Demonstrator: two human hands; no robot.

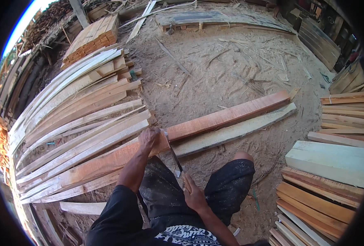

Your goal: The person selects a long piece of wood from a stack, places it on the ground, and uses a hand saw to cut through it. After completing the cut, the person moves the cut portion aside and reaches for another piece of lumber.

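Note:
A reddish-brown wooden beam (227, 116) runs across in front of me, and a similar reddish length (95, 165) extends to the left. My left hand (150, 138) is closed at the far edge of the left length, close to where the two meet; its fingertips are hidden. In my right hand (194, 194) is the wooden handle of a narrow, dark-bladed tool (175, 159). The blade points away from me and meets the timber at the dark gap between the lengths. Seen nearly edge-on, the blade does not show its exact kind.
Pale planks (87, 108) lie side by side at left, with a stack of boards (92, 39) behind. A pale slab (239, 130) lies below the beam. More timber (329, 162) is piled at right. At the back is a low wooden platform (227, 17) on sandy ground.

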